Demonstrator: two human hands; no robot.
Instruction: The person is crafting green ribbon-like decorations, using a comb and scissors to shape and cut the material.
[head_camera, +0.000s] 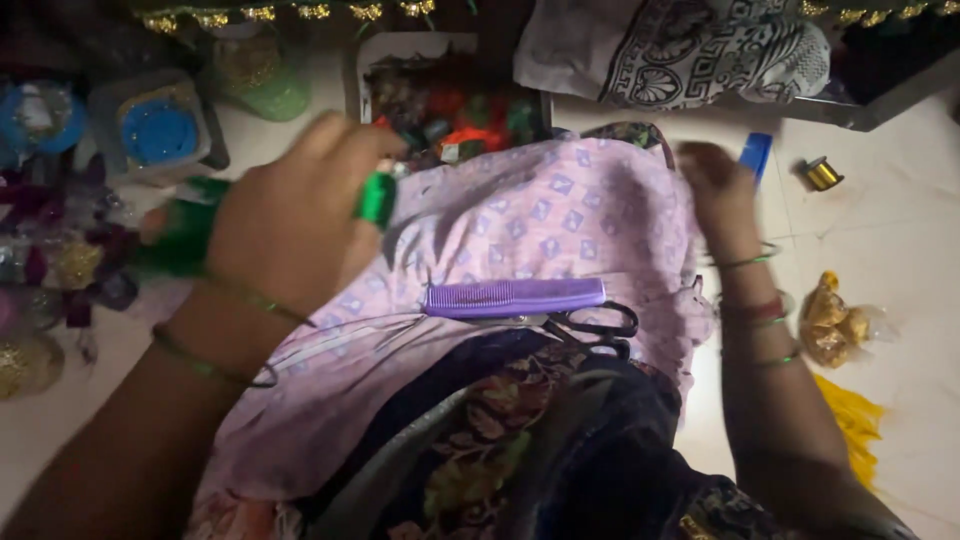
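Pale floor all round; left hand (295, 215) closes on a green spool (377, 197) over lilac cloth (540, 225), right hand (718, 180) perhaps pinching it, blurred — keep thread taut

Packages only, no labels, signs or screens were seen. A small clear plastic bag (838, 322) of yellow-orange bits was seen lying on the pale floor (900, 230) at the right, crumpled. Two clear square boxes were seen at the upper left, the left box (38, 116) and the right box (155, 128), each with round blue contents, side by side.
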